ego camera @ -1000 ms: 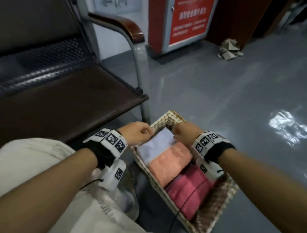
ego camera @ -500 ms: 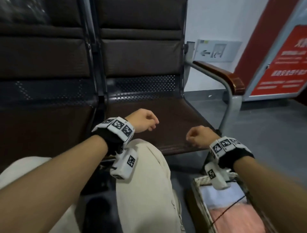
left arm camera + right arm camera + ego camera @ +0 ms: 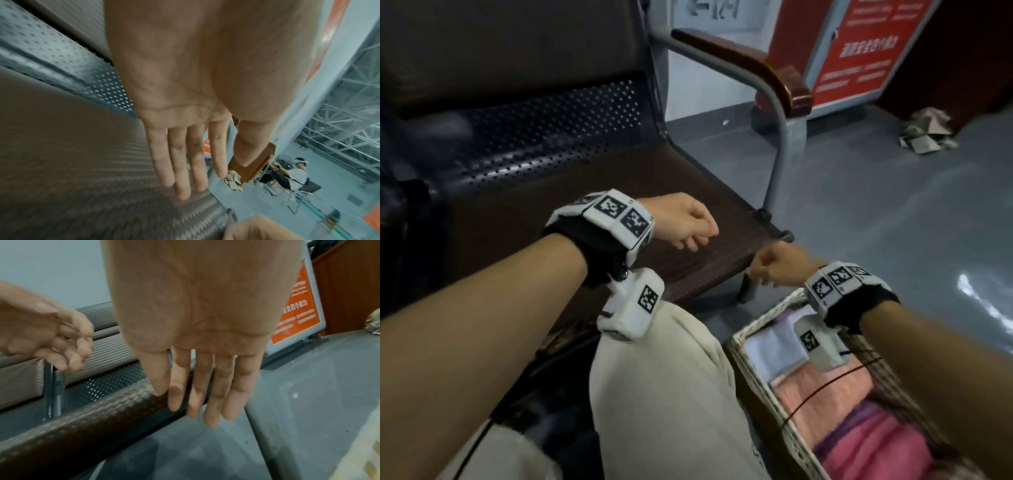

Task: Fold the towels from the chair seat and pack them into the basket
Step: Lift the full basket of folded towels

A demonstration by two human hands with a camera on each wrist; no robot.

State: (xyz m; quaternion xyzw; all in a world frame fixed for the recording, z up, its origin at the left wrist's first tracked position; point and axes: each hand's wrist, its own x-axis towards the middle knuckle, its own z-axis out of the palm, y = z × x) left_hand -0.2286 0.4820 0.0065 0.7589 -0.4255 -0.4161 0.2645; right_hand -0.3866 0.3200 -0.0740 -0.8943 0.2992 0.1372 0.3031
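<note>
Far left: dark chair seat [image 3: 592, 192], brown woven surface, perforated metal strip behind it, nothing lying on it. Over the seat, left hand [image 3: 685, 222], holding nothing; fingers [image 3: 180, 170] long, loose and close together in the left wrist view, tips hovering over the woven surface, contact impossible to judge. White marker-covered wrist unit [image 3: 616, 216] strapped behind it, second white block hanging below. Underneath, a light trouser leg [image 3: 671, 394].

Further right, at the seat's front corner: right hand [image 3: 777, 267], also holding nothing; fingers [image 3: 216, 386] straight and side by side in the right wrist view, pointing past the seat's rounded front edge toward the grey floor [image 3: 893, 205]. Touching the edge or not: cannot tell.

Below that wrist, on the floor just beside the trouser leg: wicker basket [image 3: 767, 387]. Inside, folded towels packed in a row: pale lilac towel [image 3: 774, 346] at the far end, peach towel [image 3: 822, 394] next, pink towel [image 3: 876, 442] nearest, all blurred. Thin dark cable draped across them.

Up right: grey metal armrest [image 3: 767, 68] with a brown wooden cap, red sign panel [image 3: 859, 51] behind, crumpled paper [image 3: 924, 133] on the floor near a wooden wall.
</note>
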